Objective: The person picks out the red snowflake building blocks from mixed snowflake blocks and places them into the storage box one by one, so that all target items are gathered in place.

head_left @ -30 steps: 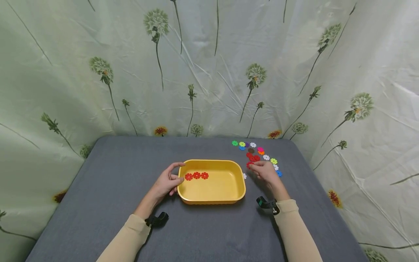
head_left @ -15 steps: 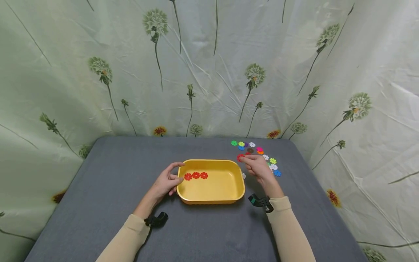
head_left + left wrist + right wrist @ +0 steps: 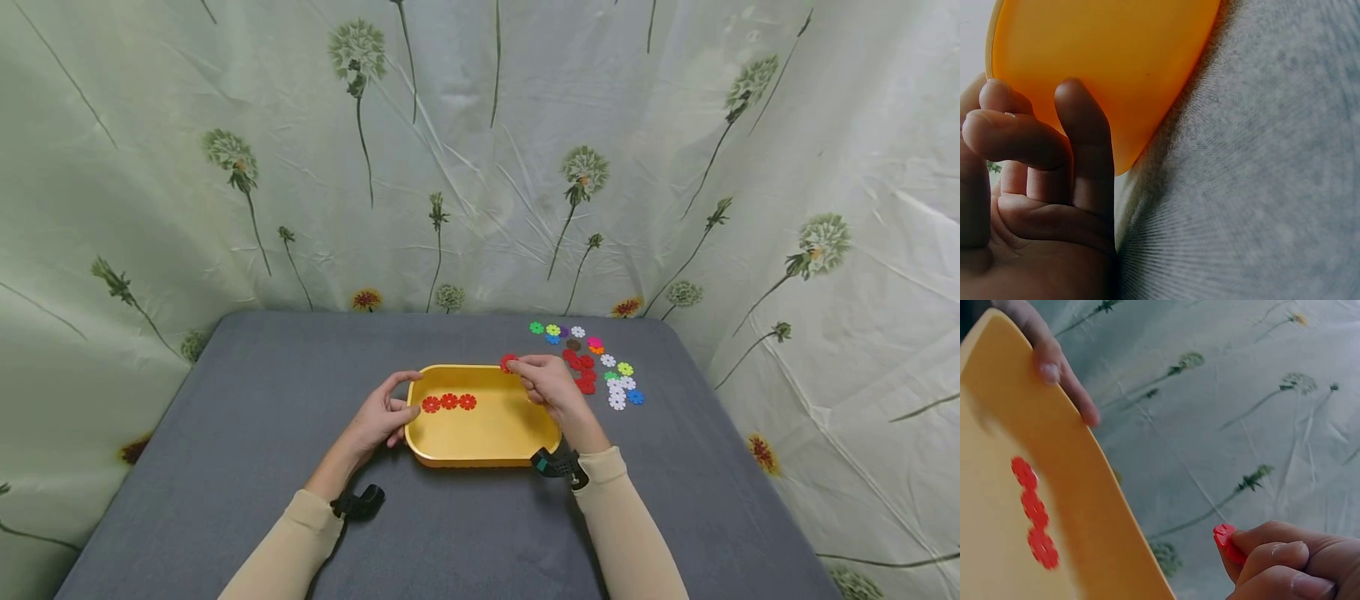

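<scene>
I watch the right hand (image 3: 549,386) pinch a red disc (image 3: 506,364) above the far rim of the yellow tray (image 3: 483,437), whose left end the left hand (image 3: 381,417) grips. I judge the disc light, stiff, best held by its notched edge.

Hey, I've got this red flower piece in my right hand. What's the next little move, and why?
Probably lower the red flower piece into the yellow tray, just right of the three red pieces. Those lie in a row toward its left end, your right hand pinches this one near the far rim, and your left hand holds the tray's left end.
</scene>
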Available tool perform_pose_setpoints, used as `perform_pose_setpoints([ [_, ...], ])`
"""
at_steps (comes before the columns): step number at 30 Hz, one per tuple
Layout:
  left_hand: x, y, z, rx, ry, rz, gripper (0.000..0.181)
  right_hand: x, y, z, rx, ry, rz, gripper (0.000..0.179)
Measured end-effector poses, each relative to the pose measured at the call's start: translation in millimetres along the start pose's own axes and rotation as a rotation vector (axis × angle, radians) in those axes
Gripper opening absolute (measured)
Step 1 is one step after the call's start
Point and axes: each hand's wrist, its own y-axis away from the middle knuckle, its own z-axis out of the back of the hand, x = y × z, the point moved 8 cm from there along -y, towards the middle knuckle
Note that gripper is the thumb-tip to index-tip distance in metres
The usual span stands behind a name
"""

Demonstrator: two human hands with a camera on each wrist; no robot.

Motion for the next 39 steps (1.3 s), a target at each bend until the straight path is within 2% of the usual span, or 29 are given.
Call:
perform_pose_setpoints([
  [8, 1.5, 0.2, -1.5, -0.007, 0.006, 0.013, 0.061, -13, -4.4, -29, 0.052, 0.060, -0.016, 0.026],
  [11, 1.5, 0.9, -1.4, -0.006, 0.003, 0.012, 0.061, -23, -8.6, -34, 0.044, 0.121, -0.025, 0.023],
  [16, 0.9, 0.6, -0.2, -0.015, -0.002, 0.018, 0.061, -35, -16.1, -37, 0.000, 0.248, -0.026, 0.020],
  [20, 0.8, 0.5, 1.1, -0.020, -0.002, 0.022, 0.061, -39, -19.3, -38, -0.015, 0.302, -0.029, 0.023],
  [24, 0.9, 1.0, 1.5, -0.020, -0.004, 0.025, 0.061, -42, -20.5, -39, -0.018, 0.354, -0.056, 0.018],
  [29, -0.4, 1.5, 1.3, -0.018, -0.007, 0.017, 0.061, -42, -19.9, -39, -0.022, 0.418, -0.063, 0.018],
  [35, -0.5, 0.8, 0.6, -0.016, -0.002, 0.020, 0.060, -38, -19.3, -38, -0.054, 0.504, -0.042, 0.020],
  [39, -1.5, 0.4, 0.1, -0.016, -0.012, 0.014, 0.060, -35, -18.4, -39, -0.048, 0.542, -0.029, 0.022],
])
